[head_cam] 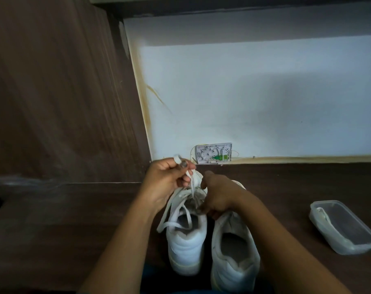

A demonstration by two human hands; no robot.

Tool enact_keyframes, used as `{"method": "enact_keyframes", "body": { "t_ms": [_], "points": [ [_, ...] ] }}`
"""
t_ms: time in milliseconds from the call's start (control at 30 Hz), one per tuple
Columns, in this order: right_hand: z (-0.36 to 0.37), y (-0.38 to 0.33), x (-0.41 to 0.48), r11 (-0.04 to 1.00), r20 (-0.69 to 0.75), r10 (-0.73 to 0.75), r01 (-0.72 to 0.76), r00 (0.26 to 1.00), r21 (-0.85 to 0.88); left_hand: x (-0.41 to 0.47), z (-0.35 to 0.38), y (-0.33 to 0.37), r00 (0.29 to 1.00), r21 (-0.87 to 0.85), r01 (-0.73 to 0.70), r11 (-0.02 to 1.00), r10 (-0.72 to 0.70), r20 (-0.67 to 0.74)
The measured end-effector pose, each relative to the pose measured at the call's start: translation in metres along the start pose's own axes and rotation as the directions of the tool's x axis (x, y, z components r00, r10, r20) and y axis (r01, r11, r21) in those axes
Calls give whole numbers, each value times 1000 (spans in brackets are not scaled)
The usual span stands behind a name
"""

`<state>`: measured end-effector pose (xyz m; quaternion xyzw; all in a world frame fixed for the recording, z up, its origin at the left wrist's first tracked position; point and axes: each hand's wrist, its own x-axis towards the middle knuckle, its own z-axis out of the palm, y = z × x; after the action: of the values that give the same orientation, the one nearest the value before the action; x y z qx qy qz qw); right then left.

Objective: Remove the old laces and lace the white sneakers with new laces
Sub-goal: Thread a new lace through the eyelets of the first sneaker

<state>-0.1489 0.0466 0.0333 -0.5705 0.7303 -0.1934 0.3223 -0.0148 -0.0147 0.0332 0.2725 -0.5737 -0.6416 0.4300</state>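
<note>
L hand (169, 179) pinches the lace (192, 184), pulled up from the laced sneaker (186, 242) just below it. R hand (217, 197) grips that shoe's throat. Risk: a hard yank snags the lace in an eyelet or tips the shoe. 2nd sneaker (233, 257) crowds the R wrist; clear tub (326, 232) sits well right of the R hand.

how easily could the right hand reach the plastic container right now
Probably easily: the plastic container lies on the table right of the right sneaker, nothing between, but the right hand grips the left sneaker.
</note>
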Motion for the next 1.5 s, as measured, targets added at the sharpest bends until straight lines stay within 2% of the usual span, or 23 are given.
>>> {"method": "enact_keyframes", "body": {
  "t_ms": [67,167,400,467,533,600,633,667,733,800,867,933,1000,1033,1067,1100,1167,1200,1233,1300,1367,1433,1500],
  "points": [
    [1,4,1,994,-24,54,-52,998,91,-2,-4,12,999,-197,-40,980,42,3],
    [-1,6,4,988,-50,91,-84,995,127,-6,-16,27,983,-400,-57,915,122,139],
    [-1,6,9,997,-48,69,-67,996,43,-17,-23,29,905,-346,36,938,117,410],
    [0,8,10,1000,-45,28,-28,999,10,-20,-26,34,906,-179,113,977,-28,422],
    [0,12,10,991,-52,-103,98,993,-87,-19,-31,35,923,233,189,954,-254,289],
    [-1,12,8,944,-64,-276,258,959,-204,-16,-35,28,922,640,226,735,-374,104],
    [1,13,8,921,-67,-338,315,939,-229,-16,-34,26,917,722,216,658,-391,82],
    [4,13,8,898,-66,-388,361,919,-252,-18,-32,24,912,722,194,665,-393,117],
    [13,13,10,848,-69,-470,428,880,-313,-21,-29,25,884,529,199,825,-384,268],
    [20,15,13,837,-105,-496,443,862,-322,-23,-26,28,872,346,200,917,-328,365],
    [18,21,14,839,-157,-515,459,842,-291,-21,-28,24,920,285,150,947,-239,311],
    [13,26,12,839,-148,-514,460,845,-292,-18,-31,22,950,84,135,987,-153,271],
    [14,29,7,839,-138,-502,442,854,-318,-16,-38,24,903,-275,132,952,-1,431],
    [18,30,6,837,-144,-502,437,853,-331,-18,-39,29,845,-399,160,903,84,528],
    [23,29,5,837,-155,-499,427,853,-343,-19,-38,32,788,-429,178,885,133,601],
    [28,28,4,832,-175,-503,420,846,-362,-19,-35,32,796,-355,155,922,96,598],
    [36,29,8,813,-197,-510,394,837,-429,-14,-26,24,934,76,40,996,-64,351],
    [36,27,7,791,-193,-507,363,840,-493,-11,-21,15,976,303,14,953,-79,202],
    [35,24,5,768,-196,-494,321,847,-554,-8,-18,7,986,497,-1,868,-80,143],
    [35,16,3,736,-238,-509,276,827,-618,-3,-15,-7,974,761,-52,647,-136,181],
    [38,9,1,717,-280,-514,227,811,-659,-1,-19,-17,956,888,-83,453,-215,199],
    [39,7,3,719,-296,-531,237,794,-654,-1,-21,-22,952,921,-87,379,-242,189],
    [38,10,6,737,-328,-526,228,785,-636,-2,-17,-25,956,930,-99,353,-227,188]
  ]
}}
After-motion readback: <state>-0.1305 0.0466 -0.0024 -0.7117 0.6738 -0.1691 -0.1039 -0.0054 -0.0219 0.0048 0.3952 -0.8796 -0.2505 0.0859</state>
